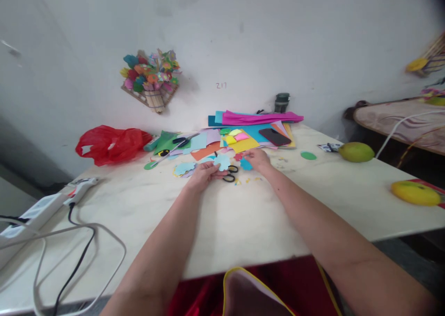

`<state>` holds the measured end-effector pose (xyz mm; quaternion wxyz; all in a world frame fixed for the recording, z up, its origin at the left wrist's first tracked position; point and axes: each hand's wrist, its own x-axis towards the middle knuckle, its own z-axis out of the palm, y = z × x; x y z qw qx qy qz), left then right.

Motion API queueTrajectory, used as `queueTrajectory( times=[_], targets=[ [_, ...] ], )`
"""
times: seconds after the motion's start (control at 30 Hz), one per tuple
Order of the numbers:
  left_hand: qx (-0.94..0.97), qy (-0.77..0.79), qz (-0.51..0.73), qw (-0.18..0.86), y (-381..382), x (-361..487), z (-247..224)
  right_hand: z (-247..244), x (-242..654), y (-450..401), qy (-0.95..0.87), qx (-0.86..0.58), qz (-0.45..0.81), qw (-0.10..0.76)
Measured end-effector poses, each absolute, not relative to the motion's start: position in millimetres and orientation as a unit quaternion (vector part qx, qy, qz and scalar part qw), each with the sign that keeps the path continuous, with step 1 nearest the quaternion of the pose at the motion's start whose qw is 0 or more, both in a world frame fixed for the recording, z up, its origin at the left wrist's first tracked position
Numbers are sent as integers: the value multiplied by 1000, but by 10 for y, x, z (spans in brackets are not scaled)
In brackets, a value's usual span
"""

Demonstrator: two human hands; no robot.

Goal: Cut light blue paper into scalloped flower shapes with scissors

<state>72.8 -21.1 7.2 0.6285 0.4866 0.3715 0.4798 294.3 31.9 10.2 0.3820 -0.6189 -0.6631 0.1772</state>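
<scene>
My left hand holds a pale blue scalloped paper flower between thumb and fingers, just above the table. Close by on its right lie scissors with black handles; the blades are hidden under the hand. My right hand is closed, its fingertips together at the edge of a small red paper flower and beside a bright blue paper flower. Which piece it grips, if any, is too small to tell. More pale blue scalloped cutouts lie left of my left hand.
Coloured paper sheets and a phone lie at the back. A red plastic bag, a glue gun and a power strip with cables are left. A green mango and a yellow mango lie right.
</scene>
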Motion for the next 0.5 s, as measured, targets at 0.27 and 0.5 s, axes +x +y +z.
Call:
queueTrajectory(
  times=[0.27,0.5],
  targets=[
    [486,377,467,635,-257,749,121,161,2925,184,-707,-652,77,263],
    [506,380,461,622,-271,749,102,223,2864,153,-670,-621,140,383]
  ],
)
